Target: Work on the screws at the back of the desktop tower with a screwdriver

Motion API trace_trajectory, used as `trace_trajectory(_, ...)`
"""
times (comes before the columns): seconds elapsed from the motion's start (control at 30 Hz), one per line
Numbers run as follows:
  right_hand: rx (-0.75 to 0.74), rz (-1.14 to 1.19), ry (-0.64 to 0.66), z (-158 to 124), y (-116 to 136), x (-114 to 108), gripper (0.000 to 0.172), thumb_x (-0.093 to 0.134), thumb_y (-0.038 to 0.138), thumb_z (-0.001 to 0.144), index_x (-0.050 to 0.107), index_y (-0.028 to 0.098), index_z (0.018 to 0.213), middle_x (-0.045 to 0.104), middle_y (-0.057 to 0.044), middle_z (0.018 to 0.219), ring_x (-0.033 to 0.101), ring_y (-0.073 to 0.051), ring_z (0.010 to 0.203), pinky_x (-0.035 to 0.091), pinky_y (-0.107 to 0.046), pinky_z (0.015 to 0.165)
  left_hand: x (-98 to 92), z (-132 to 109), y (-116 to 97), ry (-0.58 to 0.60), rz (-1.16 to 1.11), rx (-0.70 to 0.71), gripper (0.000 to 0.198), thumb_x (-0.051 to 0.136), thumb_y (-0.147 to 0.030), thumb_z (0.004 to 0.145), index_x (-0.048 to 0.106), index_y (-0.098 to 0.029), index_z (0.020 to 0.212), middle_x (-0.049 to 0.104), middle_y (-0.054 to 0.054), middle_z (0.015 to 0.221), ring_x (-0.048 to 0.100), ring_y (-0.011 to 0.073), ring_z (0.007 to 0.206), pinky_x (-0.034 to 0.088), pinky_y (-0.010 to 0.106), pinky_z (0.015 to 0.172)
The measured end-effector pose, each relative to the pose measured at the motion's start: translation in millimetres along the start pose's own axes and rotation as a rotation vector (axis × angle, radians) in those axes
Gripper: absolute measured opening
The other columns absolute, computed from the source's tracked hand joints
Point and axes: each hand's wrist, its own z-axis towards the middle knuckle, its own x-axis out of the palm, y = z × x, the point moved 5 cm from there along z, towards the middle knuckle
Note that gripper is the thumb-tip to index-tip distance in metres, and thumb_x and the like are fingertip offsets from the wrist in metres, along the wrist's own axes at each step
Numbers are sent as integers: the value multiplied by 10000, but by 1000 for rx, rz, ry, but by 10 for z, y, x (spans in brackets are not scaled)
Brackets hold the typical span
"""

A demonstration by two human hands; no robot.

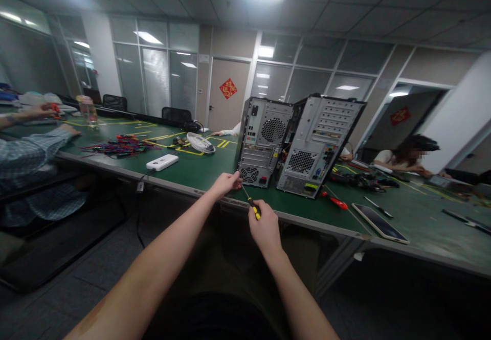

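My right hand [265,226] is closed around the yellow-and-black handle of a screwdriver [253,208], its thin shaft slanting up and left. Close to the shaft's tip, the fingers of my left hand [227,184] are pinched together; what they hold, if anything, is too small to make out. Both hands are at the table's front edge, just before a desktop computer tower [262,143] that stands upright, its back panel with fan grilles facing me. A second computer tower [316,145] stands to its right, slightly turned.
On the green table [203,171] lie a white power bank [162,162], a pile of thin wires [123,145] and a white oval fan cover [200,143]. Right of the towers are a red-handled tool [335,200] and a phone [379,222]. Other people sit left and right.
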Motion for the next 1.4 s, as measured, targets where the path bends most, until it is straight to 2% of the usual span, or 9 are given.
trace_trajectory(0.13,33,13,2,15,34,68,178,471,221,939,630,193,1012,695,-97,979,659,-254,926,493,-349,843,-41,18,-9,-7,23,-15,445,607,-466,959,754,-86,778,712,85,645,654,128,608,514,241,684)
trace_trajectory(0.33,76,34,-4,25,62,147,200,467,220,940,634,178,1040,701,-116,1018,667,-270,967,494,-370,878,-89,56,1,-13,43,-1,447,650,-507,920,747,-97,772,709,81,652,652,130,613,510,235,669)
trace_trajectory(0.7,80,-16,-48,67,37,130,207,490,210,920,661,165,1027,702,-112,985,664,-251,925,486,-342,846,-82,131,35,-17,145,52,464,579,-486,964,755,-99,777,715,78,674,653,131,620,512,227,657)
trace_trajectory(0.83,83,-24,-51,71,41,170,199,491,204,919,657,164,1021,678,-100,960,652,-247,922,489,-346,854,-87,147,43,-23,211,80,477,533,-482,982,758,-103,800,718,76,680,665,142,647,520,237,678)
trace_trajectory(1.13,109,23,-100,51,46,193,239,554,142,817,657,155,1032,592,-104,1048,626,-242,956,503,-358,914,-105,175,69,-14,299,155,513,487,-539,974,767,-128,846,737,75,725,692,170,710,523,257,709)
trace_trajectory(1.4,100,47,-110,43,55,243,235,537,142,840,652,152,1044,590,-114,1059,621,-245,952,505,-377,921,-104,204,94,-33,258,162,446,538,-556,956,678,-153,824,715,58,733,679,158,676,522,263,702)
